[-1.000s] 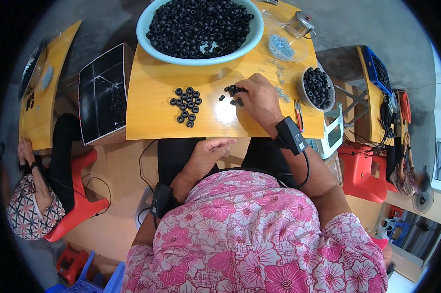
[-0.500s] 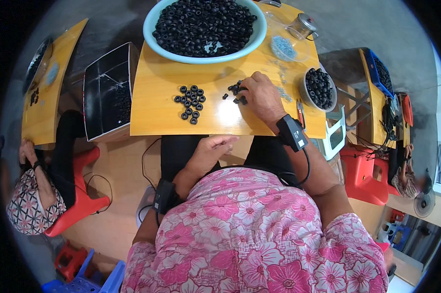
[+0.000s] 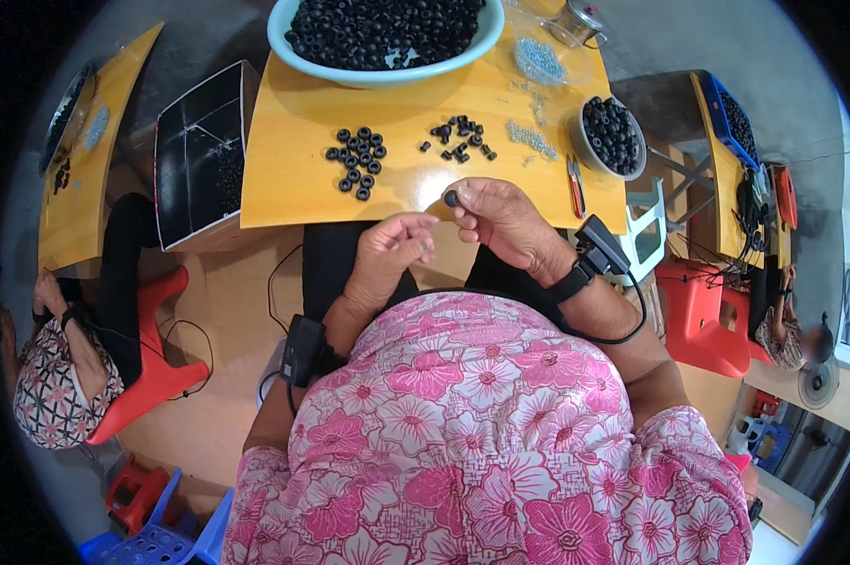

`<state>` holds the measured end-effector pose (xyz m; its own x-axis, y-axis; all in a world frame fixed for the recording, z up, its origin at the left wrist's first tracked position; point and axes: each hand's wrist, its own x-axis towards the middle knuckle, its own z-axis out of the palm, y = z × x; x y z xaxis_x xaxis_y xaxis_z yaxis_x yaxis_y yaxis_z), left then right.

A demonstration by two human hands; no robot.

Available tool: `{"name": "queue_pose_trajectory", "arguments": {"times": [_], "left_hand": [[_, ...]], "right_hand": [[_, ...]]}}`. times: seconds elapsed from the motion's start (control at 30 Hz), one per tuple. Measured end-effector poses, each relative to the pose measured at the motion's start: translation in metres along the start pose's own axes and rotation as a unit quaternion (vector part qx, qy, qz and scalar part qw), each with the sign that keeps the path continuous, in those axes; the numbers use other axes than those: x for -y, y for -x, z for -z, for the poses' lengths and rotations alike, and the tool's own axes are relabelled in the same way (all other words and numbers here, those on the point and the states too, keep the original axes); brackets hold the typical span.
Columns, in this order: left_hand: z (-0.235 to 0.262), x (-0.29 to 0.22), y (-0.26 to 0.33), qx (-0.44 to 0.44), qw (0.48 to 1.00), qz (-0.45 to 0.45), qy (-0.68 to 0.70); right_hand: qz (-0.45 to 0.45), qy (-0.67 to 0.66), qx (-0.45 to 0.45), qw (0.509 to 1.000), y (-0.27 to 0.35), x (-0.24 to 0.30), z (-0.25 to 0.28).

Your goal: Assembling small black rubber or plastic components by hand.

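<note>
Black round piece [image 3: 451, 199], long axis unclear, is being pinched by the right hand [image 3: 508, 221] above frame centre, just upper right of the left hand [image 3: 387, 250] – loosely curled, its contents impossible to tell!

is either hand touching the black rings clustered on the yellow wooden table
No, the left hand and right hand are apart from those rings, near the front of the table.

One held black piece [image 3: 451, 199], about fifteen grouped rings [image 3: 352, 144], one pale-blue basin [image 3: 387, 77]
</note>
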<state>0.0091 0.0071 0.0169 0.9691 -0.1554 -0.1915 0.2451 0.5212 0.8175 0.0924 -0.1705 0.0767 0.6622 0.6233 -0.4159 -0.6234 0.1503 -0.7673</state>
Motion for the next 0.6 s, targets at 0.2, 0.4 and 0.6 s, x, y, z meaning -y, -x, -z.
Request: {"name": "queue_pose_trajectory", "arguments": {"times": [0.2, 0.4, 0.6], "left_hand": [[-0.003, 0.004, 0.000, 0.001, 1.000, -0.029, -0.006], [0.000, 0.009, 0.002, -0.009, 1.000, -0.014, -0.016], [0.002, 0.012, 0.002, -0.015, 1.000, -0.015, 0.019]], "right_hand": [[-0.047, -0.042, 0.002, 0.998, 0.005, -0.021, -0.002], [0.105, 0.273, -0.061, 0.954, 0.010, -0.024, -0.023], [0.141, 0.264, -0.041, 0.953, 0.011, -0.025, -0.023]]}}
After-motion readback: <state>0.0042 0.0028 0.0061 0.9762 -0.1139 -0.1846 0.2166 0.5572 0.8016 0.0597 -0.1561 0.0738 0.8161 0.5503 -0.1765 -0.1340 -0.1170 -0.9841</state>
